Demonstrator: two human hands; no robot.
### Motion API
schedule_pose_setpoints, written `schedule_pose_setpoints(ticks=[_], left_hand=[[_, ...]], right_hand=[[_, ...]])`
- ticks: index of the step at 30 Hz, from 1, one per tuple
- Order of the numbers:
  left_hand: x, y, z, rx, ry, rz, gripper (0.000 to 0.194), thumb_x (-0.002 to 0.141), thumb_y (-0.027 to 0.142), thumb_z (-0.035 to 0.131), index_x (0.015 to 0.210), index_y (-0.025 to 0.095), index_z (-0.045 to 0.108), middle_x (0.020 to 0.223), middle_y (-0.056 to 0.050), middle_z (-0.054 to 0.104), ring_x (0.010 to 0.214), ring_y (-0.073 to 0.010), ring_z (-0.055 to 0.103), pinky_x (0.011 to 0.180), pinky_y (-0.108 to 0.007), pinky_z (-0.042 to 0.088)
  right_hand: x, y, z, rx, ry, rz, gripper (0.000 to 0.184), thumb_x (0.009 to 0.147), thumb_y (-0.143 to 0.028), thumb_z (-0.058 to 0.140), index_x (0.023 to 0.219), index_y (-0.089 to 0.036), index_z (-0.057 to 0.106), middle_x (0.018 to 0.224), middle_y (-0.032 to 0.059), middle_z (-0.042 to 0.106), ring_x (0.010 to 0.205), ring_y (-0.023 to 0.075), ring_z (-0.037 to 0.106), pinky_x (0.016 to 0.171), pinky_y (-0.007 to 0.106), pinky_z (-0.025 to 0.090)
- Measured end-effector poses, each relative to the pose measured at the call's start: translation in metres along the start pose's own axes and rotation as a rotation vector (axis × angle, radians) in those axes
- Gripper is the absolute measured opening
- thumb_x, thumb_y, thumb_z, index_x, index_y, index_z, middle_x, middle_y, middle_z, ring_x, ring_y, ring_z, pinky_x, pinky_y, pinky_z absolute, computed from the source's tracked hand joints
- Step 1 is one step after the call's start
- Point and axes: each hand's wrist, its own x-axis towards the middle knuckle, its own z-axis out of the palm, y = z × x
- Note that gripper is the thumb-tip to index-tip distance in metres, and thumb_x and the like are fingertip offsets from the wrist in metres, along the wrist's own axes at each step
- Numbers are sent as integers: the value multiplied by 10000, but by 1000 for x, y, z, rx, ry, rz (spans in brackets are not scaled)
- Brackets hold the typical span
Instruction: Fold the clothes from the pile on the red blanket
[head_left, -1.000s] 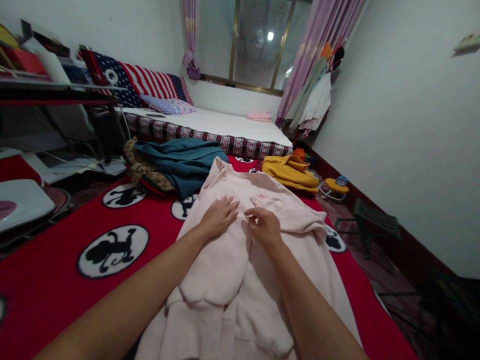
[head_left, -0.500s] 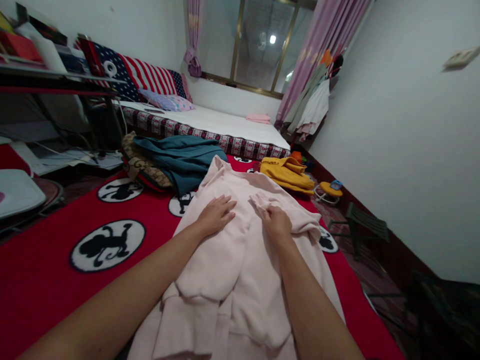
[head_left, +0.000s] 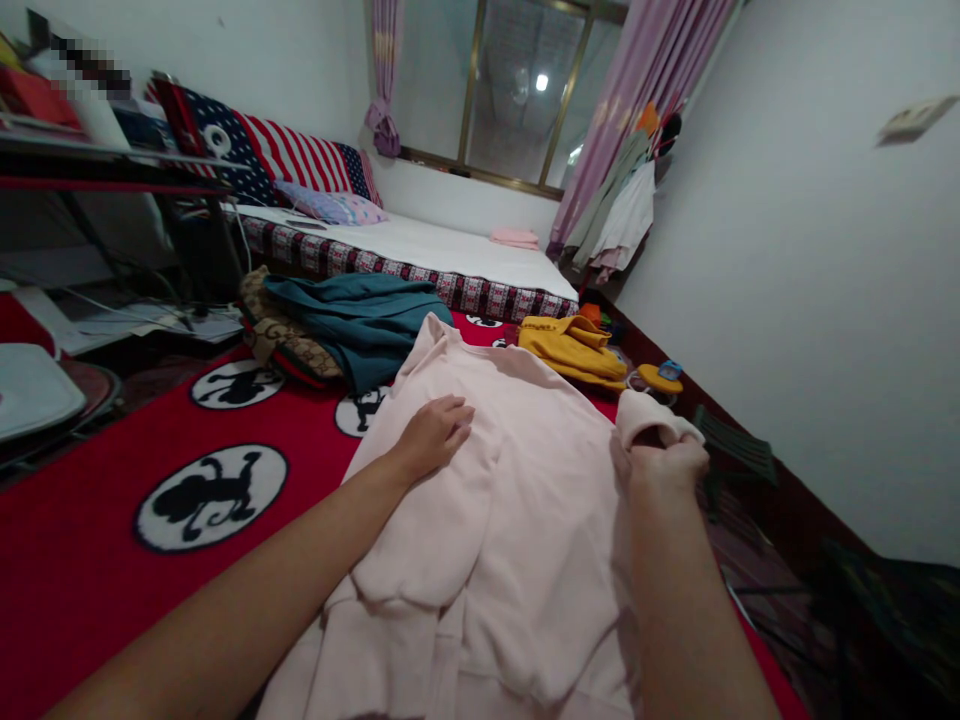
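Observation:
A pale pink sweatshirt (head_left: 547,500) is spread over a red blanket with monkey patches (head_left: 82,600), its neckline away from me. One sleeve lies folded lengthwise over the body on the left, cuff toward me. On that sleeve's upper part rests my left hand (head_left: 435,435), fingers stretched and holding nothing. Out past the garment's right edge, my right hand (head_left: 671,460) is closed round the other sleeve, whose end (head_left: 649,410) is bunched up and lifted above the blanket. Part of the right fingers is hidden behind the wrist and fabric.
Beyond the sweatshirt lie a teal garment (head_left: 367,310) on a brown patterned bag (head_left: 285,340), and a folded yellow garment (head_left: 574,350). A yellow stool (head_left: 660,378) and a dark folding stool (head_left: 735,445) stand right. A bed (head_left: 442,245) is under the window; a desk (head_left: 112,170) stands left.
My right hand has moved right, from the middle of the sweatshirt to beyond its edge, drawing the sleeve off the body. My left hand has stayed nearly in place.

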Motion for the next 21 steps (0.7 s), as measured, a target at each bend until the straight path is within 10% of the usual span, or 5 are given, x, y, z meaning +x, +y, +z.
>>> schedule_pose_setpoints(ticks=[7,16,21], left_hand=[[-13,43,-14,-51,-65,536,253,943,207,461,1126,198,635,1036,-72,694,972,-179,633,852,-309,518],[-8,28,-7,-111,44,386,205,905,133,469,940,167,668,932,-71,661,874,-169,611,806,-303,525],[-9,32,-17,-25,136,354,344,863,145,530,1193,184,617,1209,-111,590,1159,-221,520,1020,-387,432]], right_hand=[[-121,-38,56,-85,-1033,-8,213,774,-293,702,972,-217,682,1089,34,695,1073,173,616,966,332,456],[-107,-24,31,-473,-919,-27,291,759,-431,690,890,-172,712,951,84,733,871,193,675,799,327,501],[-98,-27,-32,-959,-934,-295,332,751,-392,674,1019,-197,689,1073,97,698,1014,249,635,930,424,465]])
